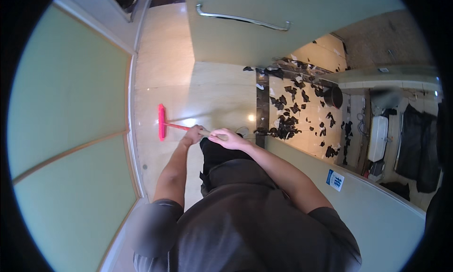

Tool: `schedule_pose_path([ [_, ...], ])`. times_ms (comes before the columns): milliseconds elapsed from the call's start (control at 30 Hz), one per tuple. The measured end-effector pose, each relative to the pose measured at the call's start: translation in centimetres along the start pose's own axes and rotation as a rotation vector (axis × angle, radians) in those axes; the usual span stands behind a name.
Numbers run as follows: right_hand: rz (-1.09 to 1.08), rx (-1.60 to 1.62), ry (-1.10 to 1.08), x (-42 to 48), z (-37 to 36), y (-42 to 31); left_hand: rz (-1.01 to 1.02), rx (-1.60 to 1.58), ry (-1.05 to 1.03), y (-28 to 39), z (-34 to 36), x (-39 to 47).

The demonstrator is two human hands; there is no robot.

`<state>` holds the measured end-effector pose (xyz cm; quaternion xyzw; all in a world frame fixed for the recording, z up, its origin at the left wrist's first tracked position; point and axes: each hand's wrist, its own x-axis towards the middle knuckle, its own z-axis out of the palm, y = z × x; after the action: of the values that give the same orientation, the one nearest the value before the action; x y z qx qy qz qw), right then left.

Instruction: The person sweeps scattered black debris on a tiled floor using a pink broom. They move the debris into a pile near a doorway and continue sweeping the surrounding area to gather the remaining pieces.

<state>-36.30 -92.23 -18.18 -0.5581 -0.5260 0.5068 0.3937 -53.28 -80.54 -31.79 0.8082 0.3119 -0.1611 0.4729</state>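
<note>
A broom with a pink head (162, 122) reaches across the pale tiled floor (219, 95) towards the left wall. My left hand (194, 134) grips its handle (177, 126) where the red part gives way to a lighter part. Close to my body, my right hand (228, 138) is wrapped around the upper end of the same handle. Both hands are in front of my waist, a short way apart. The broom head appears to rest on the floor, its bristle side facing away from me.
Black scraps (288, 127) and some white bits litter the floor beyond a dark threshold strip (262, 102). A dark bin (333, 97) stands there. Green panels (70, 77) line the left. A door panel with a chrome handle (244, 20) stands ahead; another panel bears a sticker (334, 180).
</note>
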Motion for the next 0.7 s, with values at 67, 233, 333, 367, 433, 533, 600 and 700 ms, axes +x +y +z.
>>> schedule_pose_path([
  [67, -0.002, -0.025, 0.084, -3.8, -3.7, -0.1, 0.042, 0.059, -0.023, 3.9, 2.5, 3.6],
  [233, 0.156, -0.076, 0.362, -15.0, -12.0, -1.0, 0.226, 0.056, -0.206, 19.0, 7.4, 8.6],
  [333, 0.291, -0.033, 0.495, -20.4, -15.5, -2.7, 0.452, 0.080, -0.189, 25.2, 11.6, 11.0],
  [367, 0.297, -0.067, 0.558, -21.4, -16.3, -4.1, 0.444, 0.067, -0.246, 28.0, 11.8, 10.9],
  [433, 0.295, -0.213, 0.604, -22.5, -17.2, -5.8, 0.554, -0.089, -0.213, 30.4, 13.6, 11.7],
  [533, 0.197, -0.502, 0.597, -20.6, -17.0, -8.7, 0.639, -0.381, -0.253, 30.0, 14.8, 12.9],
  [600, 0.200, -0.635, 0.467, -18.3, -15.5, -10.2, 0.652, -0.695, -0.252, 29.6, 13.8, 10.9],
  [700, 0.189, -0.691, 0.315, -14.3, -11.9, -12.3, 0.614, -0.821, -0.170, 30.7, 8.9, 4.3],
])
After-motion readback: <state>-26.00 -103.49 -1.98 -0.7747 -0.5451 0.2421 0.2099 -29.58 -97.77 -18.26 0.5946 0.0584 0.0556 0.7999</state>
